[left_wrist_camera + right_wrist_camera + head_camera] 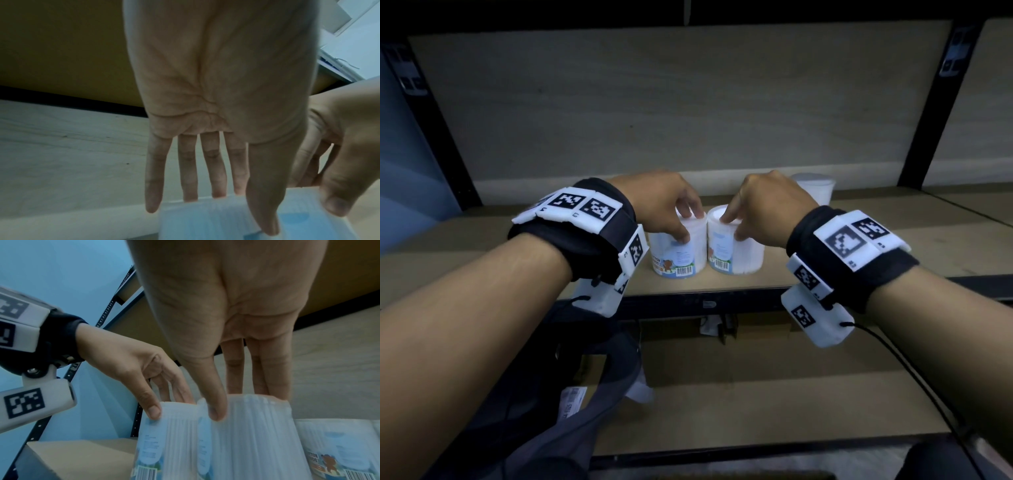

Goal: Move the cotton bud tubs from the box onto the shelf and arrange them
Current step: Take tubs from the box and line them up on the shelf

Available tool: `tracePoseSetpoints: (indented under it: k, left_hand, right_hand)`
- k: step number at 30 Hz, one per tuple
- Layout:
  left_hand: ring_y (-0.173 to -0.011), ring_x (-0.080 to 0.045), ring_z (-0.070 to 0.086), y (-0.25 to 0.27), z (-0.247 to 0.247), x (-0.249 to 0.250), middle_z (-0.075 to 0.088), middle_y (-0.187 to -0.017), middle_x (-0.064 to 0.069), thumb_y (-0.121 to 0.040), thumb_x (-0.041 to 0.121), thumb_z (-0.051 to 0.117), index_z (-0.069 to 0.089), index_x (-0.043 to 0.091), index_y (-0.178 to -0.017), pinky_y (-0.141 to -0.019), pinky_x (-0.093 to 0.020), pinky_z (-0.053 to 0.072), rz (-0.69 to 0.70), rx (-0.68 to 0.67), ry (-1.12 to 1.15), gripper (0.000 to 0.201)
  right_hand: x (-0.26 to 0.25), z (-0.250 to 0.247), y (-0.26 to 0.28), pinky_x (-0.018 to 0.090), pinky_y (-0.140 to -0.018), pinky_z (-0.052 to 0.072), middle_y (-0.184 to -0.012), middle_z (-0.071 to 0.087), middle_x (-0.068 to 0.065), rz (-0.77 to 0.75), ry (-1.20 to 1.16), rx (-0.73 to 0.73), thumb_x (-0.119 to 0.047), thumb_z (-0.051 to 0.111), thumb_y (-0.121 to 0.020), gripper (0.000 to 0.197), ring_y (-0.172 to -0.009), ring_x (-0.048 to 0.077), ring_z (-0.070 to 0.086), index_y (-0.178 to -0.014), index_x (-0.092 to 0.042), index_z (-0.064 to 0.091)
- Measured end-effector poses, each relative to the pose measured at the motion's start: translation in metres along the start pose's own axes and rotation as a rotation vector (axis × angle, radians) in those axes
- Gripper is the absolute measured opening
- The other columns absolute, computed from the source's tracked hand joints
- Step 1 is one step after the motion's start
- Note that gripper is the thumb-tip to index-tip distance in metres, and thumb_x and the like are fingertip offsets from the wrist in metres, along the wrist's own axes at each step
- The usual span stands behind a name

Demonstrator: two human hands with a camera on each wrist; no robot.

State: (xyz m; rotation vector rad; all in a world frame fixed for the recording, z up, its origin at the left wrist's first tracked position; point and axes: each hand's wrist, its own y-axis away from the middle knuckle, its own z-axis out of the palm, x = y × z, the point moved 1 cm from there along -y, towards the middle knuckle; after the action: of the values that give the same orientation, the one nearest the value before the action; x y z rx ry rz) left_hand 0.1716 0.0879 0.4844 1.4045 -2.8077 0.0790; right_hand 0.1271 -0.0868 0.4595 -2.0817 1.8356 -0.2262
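Left hand [666, 202]: fingers and thumb curled over the top of the left tub [677, 251]. Right hand [763, 205]: likewise gripping the right tub [734, 245]. Both tubs upright, just beside each other near the front edge of the shelf [859, 253]. Third tub [813, 188]: farther back, right. Step: placing and aligning the pair. Next, probably: release, then fetch more from the box, location not discernible.

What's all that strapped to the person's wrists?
Each bare forearm wears a black fabric wristband carrying white plastic blocks printed with black-and-white square code markers. A white box hangs under the right wrist, trailing a thin black cable. The hands are ungloved.
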Motion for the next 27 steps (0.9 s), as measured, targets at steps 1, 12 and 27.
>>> tracePoseSetpoints:
  k: [1,12,27]
  left_hand:
    - [-0.083,-0.004,0.057,-0.003,0.0,-0.001,0.068,-0.117,0.012,-0.08,0.03,0.08,0.066,0.031,-0.125,-0.078,-0.022,0.04,-0.004,-0.003,0.004,0.048]
    - [-0.108,-0.017,0.063,-0.039,0.002,-0.017,0.07,-0.114,0.004,-0.078,0.025,0.082,0.069,0.022,-0.123,-0.094,-0.031,0.048,-0.03,0.012,0.056,0.048]
    - [-0.106,-0.011,0.061,-0.08,0.004,-0.045,0.07,-0.114,0.007,-0.076,0.033,0.082,0.069,0.029,-0.121,-0.088,-0.021,0.042,-0.058,0.059,0.014,0.046]
  right_hand:
    - [0.0,0.0,-0.003,0.026,-0.082,0.049,-0.102,0.072,-0.003,0.003,-0.002,-0.01,-0.015,0.081,-0.073,0.03,-0.098,0.02,0.063,-0.099,-0.029,0.077]
    - [0.008,-0.001,-0.045,0.028,-0.089,0.051,-0.099,0.073,-0.007,0.037,-0.005,-0.133,-0.021,0.087,-0.068,0.031,-0.099,0.014,0.063,-0.097,-0.028,0.078]
    - [0.029,0.015,-0.099,0.019,-0.08,0.045,-0.09,0.072,-0.013,0.016,-0.025,-0.176,-0.025,0.088,-0.067,0.032,-0.086,0.005,0.061,-0.097,-0.029,0.078]
